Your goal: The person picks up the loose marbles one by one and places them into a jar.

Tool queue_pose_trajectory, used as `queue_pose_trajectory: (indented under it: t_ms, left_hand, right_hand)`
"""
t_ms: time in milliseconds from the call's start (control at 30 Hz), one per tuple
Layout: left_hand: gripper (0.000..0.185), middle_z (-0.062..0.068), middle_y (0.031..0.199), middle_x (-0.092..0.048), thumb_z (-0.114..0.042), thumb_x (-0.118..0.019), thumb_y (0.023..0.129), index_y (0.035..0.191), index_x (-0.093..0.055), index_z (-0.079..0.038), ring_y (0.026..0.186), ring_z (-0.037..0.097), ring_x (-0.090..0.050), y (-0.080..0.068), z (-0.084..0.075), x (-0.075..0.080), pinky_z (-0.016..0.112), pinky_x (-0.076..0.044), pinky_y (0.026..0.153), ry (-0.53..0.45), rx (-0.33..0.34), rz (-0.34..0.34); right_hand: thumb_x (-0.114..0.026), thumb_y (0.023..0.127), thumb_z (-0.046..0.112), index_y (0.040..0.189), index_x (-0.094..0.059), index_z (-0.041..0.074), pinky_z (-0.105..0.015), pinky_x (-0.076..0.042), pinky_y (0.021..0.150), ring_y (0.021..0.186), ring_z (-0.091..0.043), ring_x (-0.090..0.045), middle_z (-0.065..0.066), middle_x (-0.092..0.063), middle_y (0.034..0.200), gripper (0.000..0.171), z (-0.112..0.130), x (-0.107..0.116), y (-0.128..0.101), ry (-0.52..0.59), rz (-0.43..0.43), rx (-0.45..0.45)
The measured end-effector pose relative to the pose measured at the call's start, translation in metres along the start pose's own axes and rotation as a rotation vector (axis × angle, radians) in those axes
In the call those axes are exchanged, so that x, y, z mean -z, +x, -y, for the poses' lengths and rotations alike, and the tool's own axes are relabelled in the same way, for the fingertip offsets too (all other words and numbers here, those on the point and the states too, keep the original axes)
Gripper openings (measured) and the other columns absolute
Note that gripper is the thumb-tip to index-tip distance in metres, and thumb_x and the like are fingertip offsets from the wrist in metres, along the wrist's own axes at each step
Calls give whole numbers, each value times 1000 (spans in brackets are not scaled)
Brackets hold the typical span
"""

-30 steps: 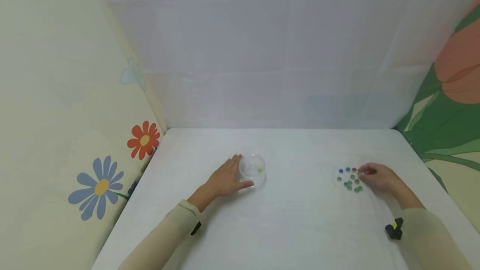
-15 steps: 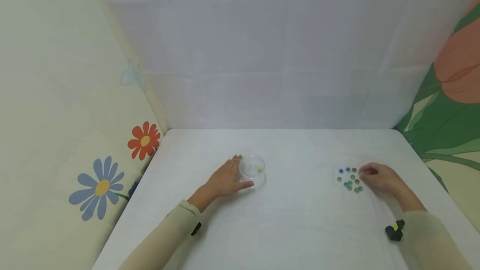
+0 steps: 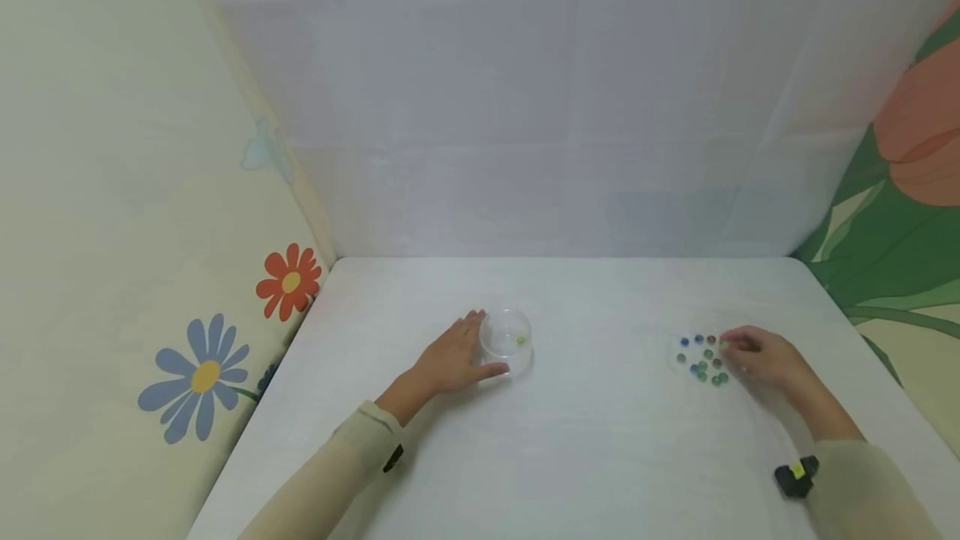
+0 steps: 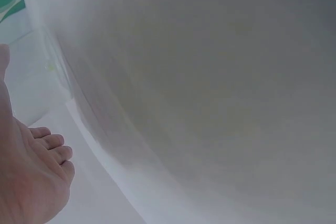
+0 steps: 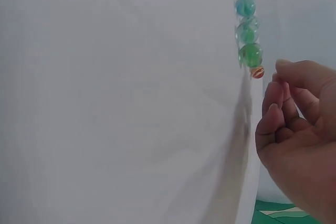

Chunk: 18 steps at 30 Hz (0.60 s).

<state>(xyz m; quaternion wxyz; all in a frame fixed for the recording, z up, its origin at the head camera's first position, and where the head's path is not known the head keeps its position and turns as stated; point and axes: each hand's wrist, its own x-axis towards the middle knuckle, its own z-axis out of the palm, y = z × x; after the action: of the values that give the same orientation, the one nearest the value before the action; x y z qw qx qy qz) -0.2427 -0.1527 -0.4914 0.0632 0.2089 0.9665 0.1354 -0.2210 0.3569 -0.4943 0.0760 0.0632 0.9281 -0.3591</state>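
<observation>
My left hand (image 3: 448,357) holds the side of a clear round bowl (image 3: 498,337), thumb at the front and fingers at the back left. One yellow-green marble (image 3: 521,340) lies in the bowl. To the right, several blue, green and reddish glass marbles (image 3: 708,354) sit in a loose cluster, apparently in a faint clear dish. My right hand (image 3: 757,354) is at the cluster's right edge, thumb and forefinger pinching what looks like a small marble, mostly hidden by the fingertips. In the right wrist view, an orange-red marble (image 5: 257,72) lies just beside those fingertips.
Both rest on a white table (image 3: 585,440) with a white cloth backdrop (image 3: 525,107) behind it. Flower-printed panels stand along the left (image 3: 90,190) and right sides. Each sleeve carries a small black wrist device.
My right hand stays at the marbles; its fingertips draw slightly back right and the wrist shifts a little. The view shifts slightly. My left hand keeps its place on the bowl.
</observation>
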Motion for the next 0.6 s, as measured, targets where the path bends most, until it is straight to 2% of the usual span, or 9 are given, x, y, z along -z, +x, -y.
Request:
queue_pose_trajectory:
  t_ms: [167,333,400,467,600]
  left_hand:
    - [110,17,166,-23,-77,-53,89,161,-19,-1,155,31,-20,-1,1,-1,43,-21,126,-4,3,-2]
    - [110,17,167,-23,-76,-55,89,161,-18,-1,155,31,-20,-1,0,-1,44,-21,127,-22,9,0]
    - [110,17,167,-23,-76,-55,88,161,-18,-1,155,32,-20,0,0,-1,44,-21,126,-23,12,-1]
    - [110,17,167,-23,-76,-55,88,161,-18,-2,154,32,-20,0,0,-1,45,-22,126,-25,17,0]
    - [111,18,167,-22,-76,-55,88,161,-17,-2,154,32,-20,0,0,-1,45,-22,126,-33,22,9]
  right_hand:
    - [-60,102,34,137,-52,-5,-34,-55,83,112,-35,-58,-28,-58,129,53,7,0,-8,94,11,26]
    - [-61,102,36,136,-53,-6,-20,-52,76,95,-6,-59,-16,-63,119,54,15,-5,-16,192,8,54]
    - [-62,102,34,135,-54,-6,-16,-52,76,90,1,-57,-12,-64,117,52,18,-7,-17,215,0,65]
    - [-62,102,33,135,-54,-5,-14,-52,76,89,4,-56,-11,-64,116,51,21,-10,-19,227,-4,71]
    - [-62,102,33,136,-54,-4,-15,-51,76,91,0,-56,-13,-63,119,51,27,-13,-22,225,-7,64]
